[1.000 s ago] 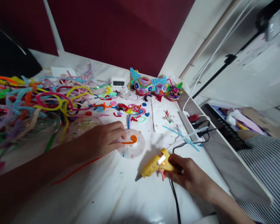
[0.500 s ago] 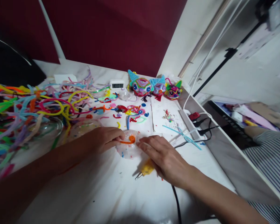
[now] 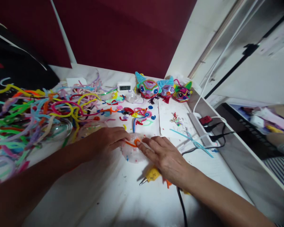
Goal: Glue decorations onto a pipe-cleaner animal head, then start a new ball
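Observation:
A clear plastic disc-like piece with coloured specks lies on the white table. Over it runs an orange pipe cleaner, curled into a small coil at its right end. My left hand pinches the straight end at the disc's left edge. Fingers stretched, my right hand presses a fingertip onto the coil, partly covering it; its other fingertips reach the disc's right side. Beneath that hand lies a yellow hot glue gun, metal nozzle pointing left, its rear hidden.
Tangled pipe cleaners heap up on the left. Three decorated heads stand at the back beside a small digital clock. A power strip sits by the right ledge. A black cable runs along the front.
My right hand has moved left onto the orange coil, which was uncovered before. My left hand keeps its pinch. The whole view has shifted slightly.

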Motion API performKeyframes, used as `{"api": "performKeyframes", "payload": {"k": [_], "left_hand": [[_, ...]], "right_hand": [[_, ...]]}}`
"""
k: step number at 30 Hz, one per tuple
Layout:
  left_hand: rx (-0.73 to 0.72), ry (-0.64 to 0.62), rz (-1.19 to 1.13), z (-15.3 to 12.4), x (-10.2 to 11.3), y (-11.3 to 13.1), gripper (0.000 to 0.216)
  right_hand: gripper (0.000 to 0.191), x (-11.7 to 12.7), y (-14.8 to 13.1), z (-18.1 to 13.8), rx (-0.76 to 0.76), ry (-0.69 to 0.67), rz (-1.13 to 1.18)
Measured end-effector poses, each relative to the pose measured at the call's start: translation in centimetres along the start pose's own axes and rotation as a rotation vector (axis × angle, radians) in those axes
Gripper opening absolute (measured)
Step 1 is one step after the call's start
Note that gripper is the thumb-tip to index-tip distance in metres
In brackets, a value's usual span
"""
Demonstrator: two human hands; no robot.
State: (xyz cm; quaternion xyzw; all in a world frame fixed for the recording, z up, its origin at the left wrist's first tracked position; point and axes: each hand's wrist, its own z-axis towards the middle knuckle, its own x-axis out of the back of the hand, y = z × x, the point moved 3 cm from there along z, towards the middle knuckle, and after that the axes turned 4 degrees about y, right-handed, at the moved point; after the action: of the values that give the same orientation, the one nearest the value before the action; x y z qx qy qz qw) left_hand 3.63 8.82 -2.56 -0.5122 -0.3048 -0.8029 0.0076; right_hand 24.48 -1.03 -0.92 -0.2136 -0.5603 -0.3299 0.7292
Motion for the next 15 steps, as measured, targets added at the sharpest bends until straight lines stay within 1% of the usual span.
{"api": "performKeyframes", "payload": {"k": [5,11,15], "left_hand": [[-0.023,-0.017,0.045,0.4,0.6,0.5,0.020],[-0.122,0.025,0.064,1.3,0.9,0.5,0.024],[-0.187,0.021,0.106,2.0,1.2,0.6,0.025]], "right_hand": [[0.042,-0.1,-0.1,0.0,0.007,0.018,-0.048],[0.043,0.0,-0.1,0.0,0.008,0.009,-0.052],[0.043,0.0,-0.1,0.1,0.001,0.005,-0.034]]}}
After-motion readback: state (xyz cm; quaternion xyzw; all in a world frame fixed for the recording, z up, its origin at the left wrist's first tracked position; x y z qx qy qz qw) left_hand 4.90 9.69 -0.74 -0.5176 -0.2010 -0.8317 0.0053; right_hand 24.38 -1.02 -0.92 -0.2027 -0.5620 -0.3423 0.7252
